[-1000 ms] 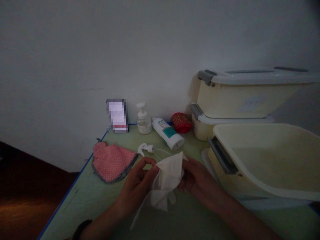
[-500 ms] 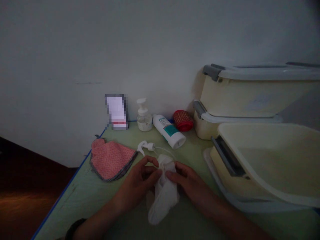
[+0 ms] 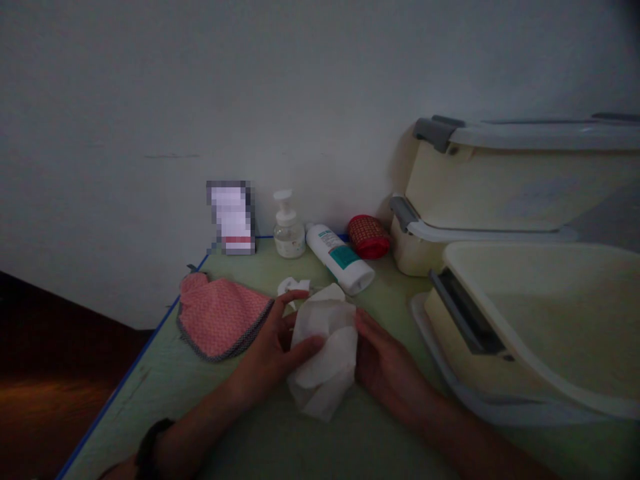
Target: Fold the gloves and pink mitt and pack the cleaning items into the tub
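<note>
Between both hands is a thin, crumpled white wipe (image 3: 325, 360), spread out and folded over itself in loose layers. My left hand (image 3: 275, 347) holds its left side, thumb lying across the front and fingers behind. At the right edge, my right hand (image 3: 385, 360) grips the wipe, with its thumb out of sight behind the sheet. Whether anything is wrapped inside, I cannot tell. Just beyond my left fingertips lies a white trigger spray head (image 3: 294, 287), partly covered. A pink cloth (image 3: 227, 317) with a dark checked border lies left of my left hand.
Along the wall stand a phone (image 3: 233, 217) and a clear pump bottle (image 3: 289, 237). A white bottle (image 3: 340, 260) lies on its side by a red woven item (image 3: 369, 237). Cream storage boxes (image 3: 475, 193) and an open bin (image 3: 550, 320) fill the right side of the green table (image 3: 165, 400).
The wipe, bunched and hanging low before, is now spread wider and raised between my hands. My right thumb has gone from its front. The view has shifted slightly.
</note>
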The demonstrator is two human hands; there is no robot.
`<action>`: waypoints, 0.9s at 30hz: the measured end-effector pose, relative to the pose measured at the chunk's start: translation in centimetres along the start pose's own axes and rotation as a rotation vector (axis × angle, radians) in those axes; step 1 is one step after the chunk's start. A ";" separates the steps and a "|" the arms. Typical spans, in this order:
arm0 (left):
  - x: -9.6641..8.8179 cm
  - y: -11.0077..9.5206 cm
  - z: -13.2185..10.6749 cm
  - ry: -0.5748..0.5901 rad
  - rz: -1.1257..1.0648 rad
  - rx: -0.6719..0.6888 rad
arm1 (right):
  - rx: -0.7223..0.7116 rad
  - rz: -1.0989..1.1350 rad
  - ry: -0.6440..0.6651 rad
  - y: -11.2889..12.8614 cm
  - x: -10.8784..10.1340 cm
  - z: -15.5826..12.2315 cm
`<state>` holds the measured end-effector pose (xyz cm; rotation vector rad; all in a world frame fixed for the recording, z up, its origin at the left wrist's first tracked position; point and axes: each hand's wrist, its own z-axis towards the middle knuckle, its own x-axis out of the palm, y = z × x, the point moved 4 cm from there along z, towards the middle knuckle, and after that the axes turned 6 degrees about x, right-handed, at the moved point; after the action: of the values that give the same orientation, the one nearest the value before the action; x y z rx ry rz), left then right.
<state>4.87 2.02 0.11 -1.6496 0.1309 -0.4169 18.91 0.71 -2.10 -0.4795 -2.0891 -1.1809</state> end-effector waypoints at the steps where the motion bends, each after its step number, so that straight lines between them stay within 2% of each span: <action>1: 0.0 0.0 -0.1 0.007 0.024 0.004 | -0.010 -0.033 0.017 0.1 0.1 0.0; 5: 0.2 -0.1 -0.2 0.024 -0.004 0.078 | -0.031 -0.233 -0.014 0.4 -0.1 -0.3; 7: 0.2 -0.1 -0.2 0.017 -0.035 0.111 | -0.036 -0.252 -0.008 0.5 -0.2 -0.4; 9: 0.1 -0.2 -0.1 -0.030 -0.027 0.133 | -0.044 -0.223 0.025 0.6 -0.1 -0.5; 13: -0.6 -0.4 -0.1 -0.199 0.089 0.160 | -0.063 -0.151 0.125 1.1 0.6 -0.6; 15: -0.9 -0.5 0.0 -0.230 0.141 0.161 | -0.080 -0.120 0.165 1.3 0.9 -0.7; 22: -0.2 -0.3 -0.1 0.008 0.150 0.137 | -0.017 -0.027 0.157 0.7 0.4 -0.4; 27: 0.1 -0.5 -0.7 0.003 0.340 0.233 | 0.012 -0.152 0.139 0.4 0.4 -0.6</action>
<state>4.60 1.37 0.69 -1.3649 0.3467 -0.1683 19.12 0.43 -1.34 -0.2288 -2.0398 -1.2504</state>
